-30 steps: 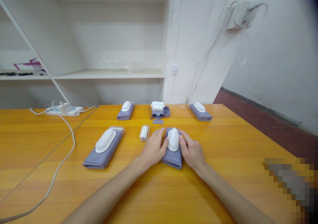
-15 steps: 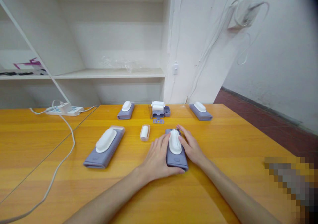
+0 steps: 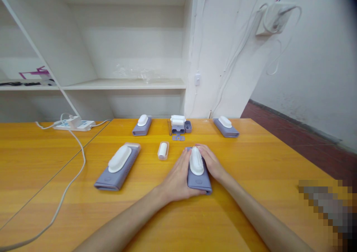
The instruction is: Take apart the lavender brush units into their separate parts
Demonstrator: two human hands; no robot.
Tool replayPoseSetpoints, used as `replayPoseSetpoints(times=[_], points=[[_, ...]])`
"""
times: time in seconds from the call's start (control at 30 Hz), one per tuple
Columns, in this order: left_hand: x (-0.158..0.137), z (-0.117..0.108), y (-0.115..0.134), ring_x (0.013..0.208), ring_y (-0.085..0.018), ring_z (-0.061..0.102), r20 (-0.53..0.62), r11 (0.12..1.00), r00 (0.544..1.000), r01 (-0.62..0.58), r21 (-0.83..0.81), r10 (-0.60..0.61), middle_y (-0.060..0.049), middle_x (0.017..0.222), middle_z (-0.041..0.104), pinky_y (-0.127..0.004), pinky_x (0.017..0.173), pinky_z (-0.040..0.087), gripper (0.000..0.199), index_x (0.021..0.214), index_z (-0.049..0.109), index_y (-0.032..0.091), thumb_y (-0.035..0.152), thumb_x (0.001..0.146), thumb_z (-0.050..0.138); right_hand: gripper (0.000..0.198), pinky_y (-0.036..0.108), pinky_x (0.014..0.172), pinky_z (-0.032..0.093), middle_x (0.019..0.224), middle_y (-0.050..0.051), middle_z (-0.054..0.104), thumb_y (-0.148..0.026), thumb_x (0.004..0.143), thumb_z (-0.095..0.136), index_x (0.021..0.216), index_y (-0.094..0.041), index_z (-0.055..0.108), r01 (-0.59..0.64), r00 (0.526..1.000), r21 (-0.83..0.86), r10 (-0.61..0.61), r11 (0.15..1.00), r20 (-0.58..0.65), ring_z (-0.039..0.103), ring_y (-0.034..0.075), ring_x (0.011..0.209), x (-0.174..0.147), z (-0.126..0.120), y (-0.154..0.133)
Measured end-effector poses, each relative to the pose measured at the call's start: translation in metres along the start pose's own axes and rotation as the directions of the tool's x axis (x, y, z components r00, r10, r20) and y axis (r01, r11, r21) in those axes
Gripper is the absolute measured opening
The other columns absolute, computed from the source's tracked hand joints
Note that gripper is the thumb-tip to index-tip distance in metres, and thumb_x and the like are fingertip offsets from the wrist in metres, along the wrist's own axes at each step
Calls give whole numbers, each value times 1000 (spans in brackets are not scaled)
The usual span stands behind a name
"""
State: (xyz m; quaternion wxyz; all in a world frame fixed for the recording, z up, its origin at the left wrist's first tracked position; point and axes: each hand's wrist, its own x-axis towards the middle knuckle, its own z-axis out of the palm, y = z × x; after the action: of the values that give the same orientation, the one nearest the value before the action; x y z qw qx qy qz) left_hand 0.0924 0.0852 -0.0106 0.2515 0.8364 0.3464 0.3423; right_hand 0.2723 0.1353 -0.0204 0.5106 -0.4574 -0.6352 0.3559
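Grey-purple case [image 3: 205, 179]: long and flat, lying on the tabletop [image 3: 181, 226], angled slightly rightward at the near end.
White ridged piece [image 3: 196, 162]: elongated, round-ended, seated lengthwise on the upper face, rimmed along its base.
Oval mark [image 3: 199, 181]: set between the white ridged piece and the near end.
Placement: framed closely by left hand [image 3: 177, 181] and right hand [image 3: 211, 164], partly covered at the far end.

Left arm [image 3: 122, 217] and right arm [image 3: 251, 211], bare, converge toward the far edge of the surface [image 3: 279, 177]. Left hand [image 3: 175, 181]: thumb splayed toward the right edge. Right hand [image 3: 214, 165]: fingers curved inward.
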Motion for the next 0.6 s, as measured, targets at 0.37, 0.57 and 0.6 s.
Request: replayPoseSetpoints(times=[0.37, 0.57, 0.6], points=[[-1, 4, 1, 139, -35, 15, -23, 1000, 999, 23, -10, -23, -13, 153, 14, -55, 112, 22, 126, 147, -4, 24, 49, 56, 79, 32, 42, 95, 46, 111, 8, 63, -47, 83, 51, 97, -22, 65, -91, 982, 102, 107, 991, -156, 59, 24, 104, 9, 23, 22], [-1, 5, 1, 140, -34, 15, -21, 1000, 1000, 16, 15, -16, -14, 154, 11, -53, 113, 22, 128, 147, -10, 22, 50, 57, 78, 27, 42, 94, 46, 107, 7, 64, -44, 81, 52, 93, -22, 64, -120, 977, 109, 137, 987, -161, 59, 25, 103, 10, 24, 16], [-1, 5, 1, 139, -33, 16, -17, 1000, 1000, 23, 21, -22, -14, 153, 12, -52, 113, 23, 129, 146, -10, 22, 50, 56, 78, 27, 41, 93, 46, 107, 7, 64, -43, 81, 52, 91, -22, 65, -128, 976, 108, 145, 986, -160, 59, 25, 102, 10, 24, 14]])
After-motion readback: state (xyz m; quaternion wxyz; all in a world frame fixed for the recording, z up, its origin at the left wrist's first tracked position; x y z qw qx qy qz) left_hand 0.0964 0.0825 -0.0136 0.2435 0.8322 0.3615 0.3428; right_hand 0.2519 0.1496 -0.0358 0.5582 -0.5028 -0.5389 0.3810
